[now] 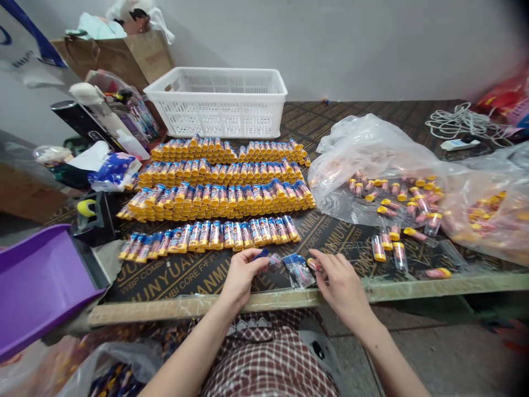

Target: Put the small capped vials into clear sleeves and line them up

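Near the front edge of the table, my left hand [240,277] pinches a small clear tube with a blue end [274,260]. My right hand [342,288] has its fingers closed around a small yellow-ended tube [314,266], partly covered by the fingers. Between the two hands lies a small pile of blue printed slips [298,270]. Beyond my left hand is a row of filled tubes [215,235] with yellow bottoms and blue tops. Several stacked rows of the same tubes [219,196] lie behind it.
A white plastic basket [219,105] stands behind the rows. Loose yellow-capped tubes [399,255] spill from a clear plastic bag [372,138] at right. A purple dustpan-like tray [41,281] and a tape dispenser [93,218] are at left. A coiled white cable [463,124] lies back right.
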The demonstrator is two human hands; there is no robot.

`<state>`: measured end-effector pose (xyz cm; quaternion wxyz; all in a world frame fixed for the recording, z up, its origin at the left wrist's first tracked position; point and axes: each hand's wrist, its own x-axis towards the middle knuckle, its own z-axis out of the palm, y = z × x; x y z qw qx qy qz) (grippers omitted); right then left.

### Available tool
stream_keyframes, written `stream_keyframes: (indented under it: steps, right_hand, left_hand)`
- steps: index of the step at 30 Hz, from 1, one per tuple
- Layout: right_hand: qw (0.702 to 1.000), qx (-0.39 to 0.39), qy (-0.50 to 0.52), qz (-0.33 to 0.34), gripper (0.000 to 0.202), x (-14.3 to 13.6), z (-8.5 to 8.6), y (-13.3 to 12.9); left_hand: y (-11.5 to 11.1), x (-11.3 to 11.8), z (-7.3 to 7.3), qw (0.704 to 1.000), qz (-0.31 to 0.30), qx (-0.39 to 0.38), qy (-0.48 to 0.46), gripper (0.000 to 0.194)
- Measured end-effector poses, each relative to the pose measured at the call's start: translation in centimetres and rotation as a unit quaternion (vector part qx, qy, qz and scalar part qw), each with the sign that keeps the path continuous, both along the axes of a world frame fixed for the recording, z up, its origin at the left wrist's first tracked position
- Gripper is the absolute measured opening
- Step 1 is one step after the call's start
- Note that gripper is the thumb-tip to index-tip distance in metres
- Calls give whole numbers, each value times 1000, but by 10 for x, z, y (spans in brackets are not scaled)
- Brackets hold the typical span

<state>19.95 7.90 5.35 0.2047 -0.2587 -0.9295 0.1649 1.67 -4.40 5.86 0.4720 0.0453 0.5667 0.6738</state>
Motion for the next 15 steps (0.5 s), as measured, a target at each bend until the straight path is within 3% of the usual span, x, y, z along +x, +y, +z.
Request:
stream_keyframes:
  steps: [6, 15]
  right_hand:
    - [996, -55, 59, 38, 30, -16, -12, 3]
    - [973, -166, 150, 56, 65, -27, 11, -32]
  left_hand:
    - [-2, 1, 2, 998, 39, 2, -40, 27]
    - [-4, -4, 2, 996, 89, 0, -29, 31]
